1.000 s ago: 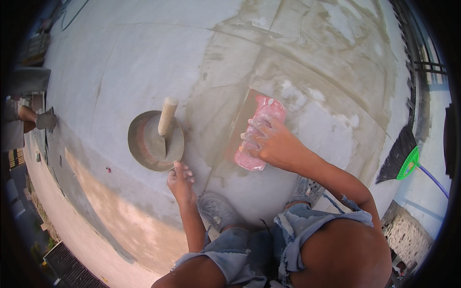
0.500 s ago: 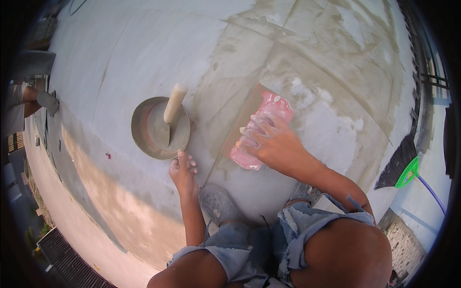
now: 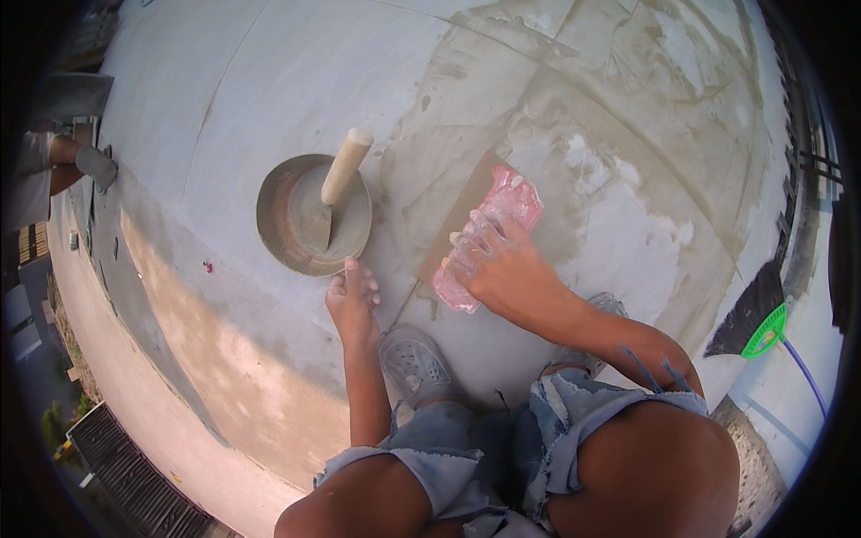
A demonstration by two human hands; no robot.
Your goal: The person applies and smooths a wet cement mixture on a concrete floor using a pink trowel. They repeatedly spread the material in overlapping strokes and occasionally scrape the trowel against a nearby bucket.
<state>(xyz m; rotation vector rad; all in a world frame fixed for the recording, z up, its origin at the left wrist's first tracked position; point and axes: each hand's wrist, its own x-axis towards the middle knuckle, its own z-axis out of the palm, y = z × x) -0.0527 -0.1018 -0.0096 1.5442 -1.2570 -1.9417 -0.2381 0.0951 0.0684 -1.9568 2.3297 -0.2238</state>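
Observation:
A round metal pan (image 3: 271,240) with grey paste inside sits on the floor, left of the middle. A small trowel with a pale wooden handle (image 3: 346,167) leans in it, its blade in the paste. My left hand (image 3: 353,300) is at the pan's near rim, thumb on the edge and fingers curled, pinching it. My right hand (image 3: 499,262) is closed round the pink, paste-smeared grip of a finishing trowel (image 3: 465,215). The trowel's flat blade lies on the wet, coated floor (image 3: 475,85); my hand and the grip hide part of it.
A black broom (image 3: 752,314) with a green head lies at the right. Another person's foot (image 3: 96,165) shows at the far left. My shoe (image 3: 414,366) stands just nearer than the pan. A small red object (image 3: 208,266) lies left of the pan.
The whole view has shifted a little. Against the floor, my right hand and the finishing trowel have slid slightly left and nearer. My left hand stays at the pan's rim.

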